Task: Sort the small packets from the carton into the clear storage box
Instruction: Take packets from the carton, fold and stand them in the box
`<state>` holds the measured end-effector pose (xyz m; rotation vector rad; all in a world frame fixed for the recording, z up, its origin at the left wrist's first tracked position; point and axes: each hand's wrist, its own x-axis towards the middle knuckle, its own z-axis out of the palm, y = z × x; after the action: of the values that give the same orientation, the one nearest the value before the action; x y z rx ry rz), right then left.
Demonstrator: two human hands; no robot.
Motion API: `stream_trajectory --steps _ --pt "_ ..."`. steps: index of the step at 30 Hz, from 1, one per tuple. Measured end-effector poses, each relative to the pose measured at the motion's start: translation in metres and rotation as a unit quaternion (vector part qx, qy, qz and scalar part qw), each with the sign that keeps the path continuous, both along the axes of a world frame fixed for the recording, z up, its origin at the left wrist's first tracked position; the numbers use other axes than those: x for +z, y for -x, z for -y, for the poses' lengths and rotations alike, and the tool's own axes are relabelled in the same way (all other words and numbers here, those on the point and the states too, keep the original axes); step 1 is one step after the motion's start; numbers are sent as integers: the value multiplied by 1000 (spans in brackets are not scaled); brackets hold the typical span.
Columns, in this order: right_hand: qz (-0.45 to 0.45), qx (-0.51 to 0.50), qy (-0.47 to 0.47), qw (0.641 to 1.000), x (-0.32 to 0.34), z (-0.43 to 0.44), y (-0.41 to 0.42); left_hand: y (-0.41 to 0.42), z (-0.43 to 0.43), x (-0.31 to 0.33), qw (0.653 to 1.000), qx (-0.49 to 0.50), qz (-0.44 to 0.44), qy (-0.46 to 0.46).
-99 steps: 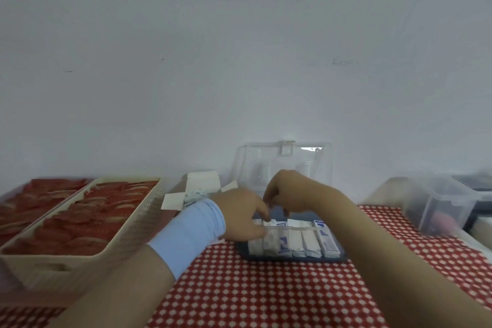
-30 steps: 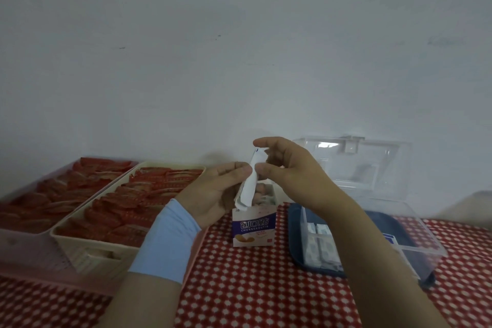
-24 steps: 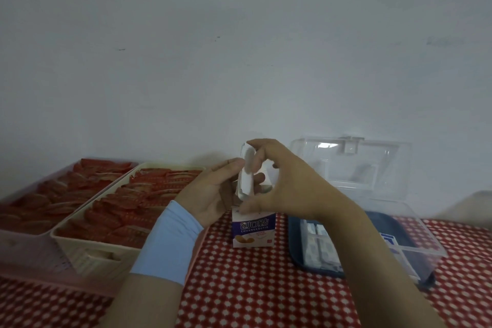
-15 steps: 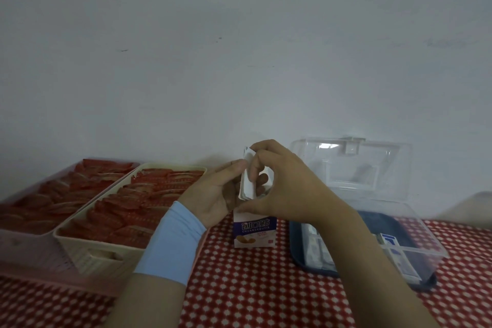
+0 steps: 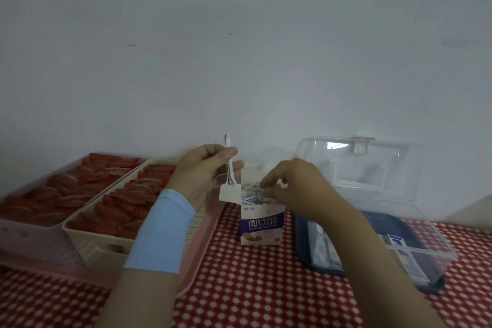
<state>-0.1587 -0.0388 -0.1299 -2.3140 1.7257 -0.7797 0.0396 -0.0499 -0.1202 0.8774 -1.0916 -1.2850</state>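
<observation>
A small white and purple carton (image 5: 261, 226) stands open on the checked cloth, with several small packets (image 5: 251, 192) showing at its top. My left hand (image 5: 205, 173) pinches a few thin white packets (image 5: 229, 165) upright, just left of the carton's mouth. My right hand (image 5: 295, 189) reaches into the carton's top, fingertips curled on the packets there. The clear storage box (image 5: 415, 255) sits to the right on a dark blue base, its lid (image 5: 359, 165) raised, with a few packets (image 5: 399, 242) inside.
Two shallow trays (image 5: 87, 245) filled with red wrapped items stand at the left on a pink tray (image 5: 197, 261). A red and white checked cloth (image 5: 253, 287) covers the table. A plain wall rises close behind.
The packets passed from my right hand to my left, which now holds them up. My right hand dropped to the carton's mouth. Earlier both hands were at the storage box.
</observation>
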Motion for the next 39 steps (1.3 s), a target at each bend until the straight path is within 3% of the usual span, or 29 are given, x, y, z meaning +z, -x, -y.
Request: stream_trajectory --steps 5,11,15,19,26,31,36,39 --pt "-112 13 31 993 -6 1 -21 3 1 -3 1000 -4 12 2" --pt "103 3 12 995 -1 1 -9 1 4 -6 999 4 34 6" --pt "285 8 39 958 11 -5 -3 4 3 -7 999 -19 25 1" --pt "398 44 58 915 23 -11 3 9 -3 -5 991 -128 -13 -23" --pt "410 42 86 907 19 -12 -8 32 -8 -12 968 -231 -76 -60" --pt "428 20 49 902 16 -12 -7 43 -8 -13 972 -214 -89 -47" --pt "315 14 97 944 18 -15 -1 43 -8 -14 978 -190 -76 -35" --pt "245 135 -5 960 25 -28 5 42 -8 -14 976 -195 -88 -36"
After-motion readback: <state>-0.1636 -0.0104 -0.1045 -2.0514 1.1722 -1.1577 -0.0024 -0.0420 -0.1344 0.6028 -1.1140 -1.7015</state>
